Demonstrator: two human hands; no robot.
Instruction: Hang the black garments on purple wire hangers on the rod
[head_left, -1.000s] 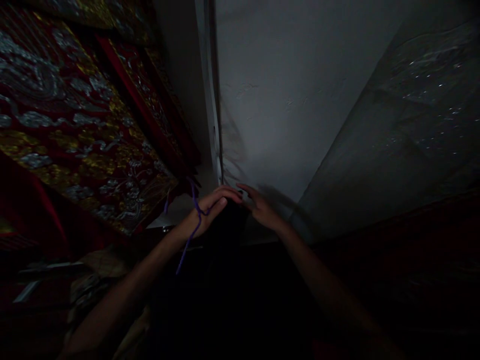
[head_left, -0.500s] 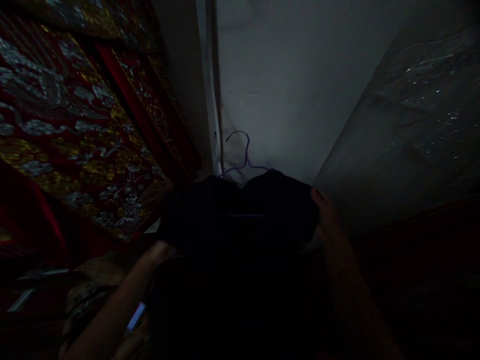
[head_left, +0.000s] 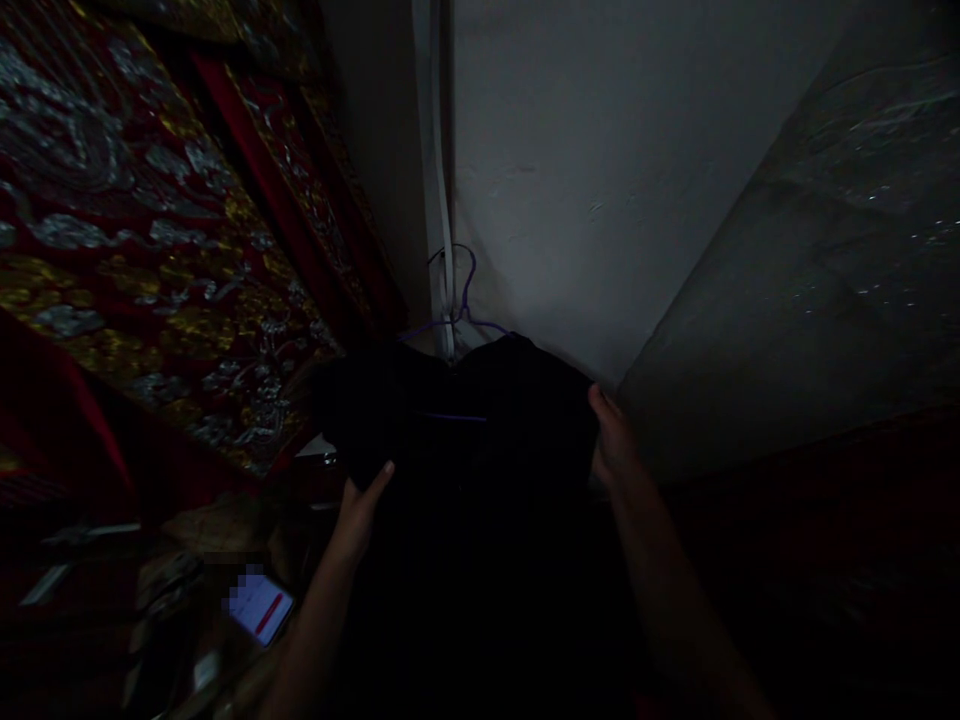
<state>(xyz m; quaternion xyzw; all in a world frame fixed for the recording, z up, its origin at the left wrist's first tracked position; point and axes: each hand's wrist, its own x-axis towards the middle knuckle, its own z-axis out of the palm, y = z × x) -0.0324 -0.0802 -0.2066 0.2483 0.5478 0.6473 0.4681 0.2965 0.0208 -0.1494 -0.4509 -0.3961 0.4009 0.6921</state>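
A black short-sleeved garment (head_left: 480,480) hangs on a purple wire hanger (head_left: 466,300) in front of me. The hanger's hook overlaps a pale strip at the wall corner; I cannot tell whether it is caught on anything. My left hand (head_left: 364,505) grips the garment's left side below the sleeve, thumb on the front and the other fingers hidden behind. At the right sleeve edge, my right hand (head_left: 613,435) pinches the cloth with its thumb upward. The garment's lower part is lost in darkness.
Red fabric with gold and silver decoration (head_left: 202,340) covers the left. A pale wall (head_left: 585,160) stands behind, with a sparkling translucent sheet (head_left: 847,240) at right. A lit phone (head_left: 261,608) lies among dim clutter at lower left.
The garment and hanger have shifted left against the wall, bringing the hook over the corner strip. My left hand has moved right and its thumb now shows; my right hand has moved left.
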